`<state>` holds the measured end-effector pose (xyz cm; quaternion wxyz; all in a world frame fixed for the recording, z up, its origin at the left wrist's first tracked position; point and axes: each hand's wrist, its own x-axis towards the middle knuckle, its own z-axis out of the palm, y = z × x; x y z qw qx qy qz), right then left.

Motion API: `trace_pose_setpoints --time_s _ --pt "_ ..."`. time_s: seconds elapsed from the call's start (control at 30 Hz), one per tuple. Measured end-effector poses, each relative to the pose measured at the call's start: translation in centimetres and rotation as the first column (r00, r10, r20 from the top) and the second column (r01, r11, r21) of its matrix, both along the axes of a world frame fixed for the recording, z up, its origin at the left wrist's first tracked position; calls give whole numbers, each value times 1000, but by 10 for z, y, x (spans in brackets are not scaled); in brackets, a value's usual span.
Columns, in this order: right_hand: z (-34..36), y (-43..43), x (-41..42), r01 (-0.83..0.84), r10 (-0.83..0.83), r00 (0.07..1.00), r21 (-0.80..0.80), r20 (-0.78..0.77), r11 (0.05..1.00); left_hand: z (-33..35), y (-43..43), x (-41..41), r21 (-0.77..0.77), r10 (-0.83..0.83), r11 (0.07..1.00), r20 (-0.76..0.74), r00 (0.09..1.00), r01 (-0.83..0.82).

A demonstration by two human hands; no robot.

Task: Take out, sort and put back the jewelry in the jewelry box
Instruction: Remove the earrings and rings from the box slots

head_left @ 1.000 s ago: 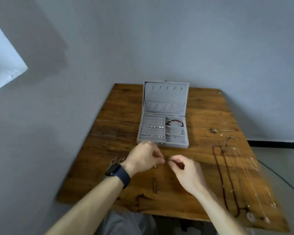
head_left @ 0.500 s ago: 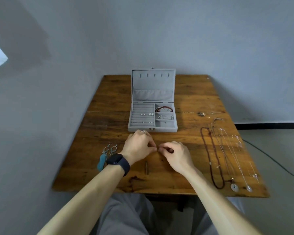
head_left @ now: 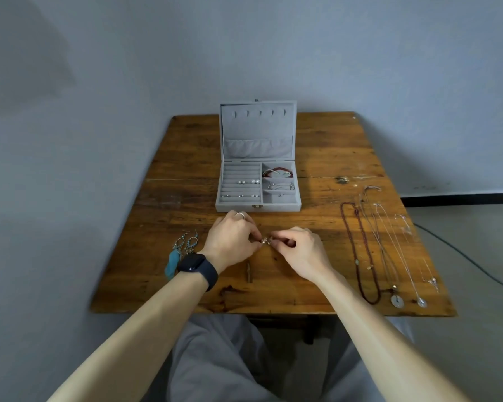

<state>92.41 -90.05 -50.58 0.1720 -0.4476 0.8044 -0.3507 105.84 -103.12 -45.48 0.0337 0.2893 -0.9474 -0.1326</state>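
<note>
Grip's narrow on both sides: the left hand [head_left: 233,239] pinches one end of a small sparkly piece [head_left: 265,241] and the right hand [head_left: 299,250] pinches the other, so it lies crosswise between them, just over the bench [head_left: 317,158]. Too tiny to tell what it is. The jewelry box [head_left: 235,206] sits open straight ahead, just past the left knuckles, so I'd guess that hand's nearer for any drop-off. Necklaces [head_left: 360,250] lie off right.
</note>
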Motion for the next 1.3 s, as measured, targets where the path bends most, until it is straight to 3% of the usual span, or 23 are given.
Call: trace_pose_setpoints --time_s 0.83,1.3 --pt "2 5 1 -21 22 1000 9 -14 1000 2 7 0 -63 -7 998 59 998 10" --pt "13 11 3 8 -7 1000 -3 27 1000 11 5 3 -88 17 996 17 1000 -15"
